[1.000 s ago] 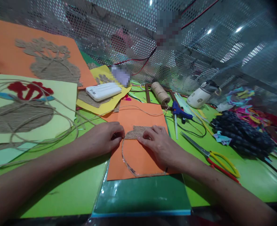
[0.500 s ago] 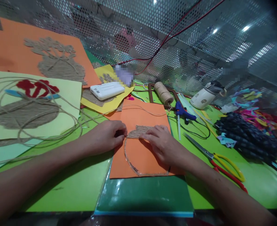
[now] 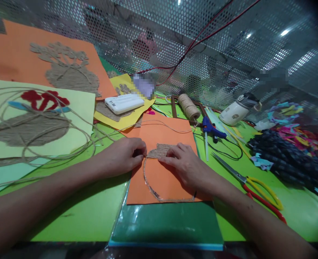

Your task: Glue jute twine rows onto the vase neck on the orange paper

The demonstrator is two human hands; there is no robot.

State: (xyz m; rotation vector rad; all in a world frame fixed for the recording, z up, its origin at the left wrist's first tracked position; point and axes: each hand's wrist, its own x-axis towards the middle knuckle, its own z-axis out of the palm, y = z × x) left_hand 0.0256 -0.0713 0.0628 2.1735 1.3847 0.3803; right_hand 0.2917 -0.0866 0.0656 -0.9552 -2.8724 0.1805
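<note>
We had both hands at an orange sheet (image 3: 172,176) in the middle of the frame, and on its upper half lay a small patch of twine (image 3: 159,149), set in close rows. Our left hand (image 3: 128,154) was at the patch's left edge, thumb and fingers bent close to each other; we could not tell whether a strand was pinched between them. Our right hand (image 3: 187,163) covered the patch's right part, thumb and fingertips down on it, and we could not tell if they gripped anything. The 2 hands were apart, with part of the patch showing between them. Below it, a curved twine outline (image 3: 145,176) ran down the sheet's left side and along the bottom. The sheet rested over a dark green folder (image 3: 164,225) at the lower middle, on our bright green table (image 3: 75,216). Loops of loose twine (image 3: 91,142) spread at the left over a pale green sheet (image 3: 85,100) with red flower shapes. Right of centre we had a twine spool (image 3: 188,107), a blue glue gun (image 3: 213,130) and scissors (image 3: 264,203) with 1 yellow and 1 red handle
</note>
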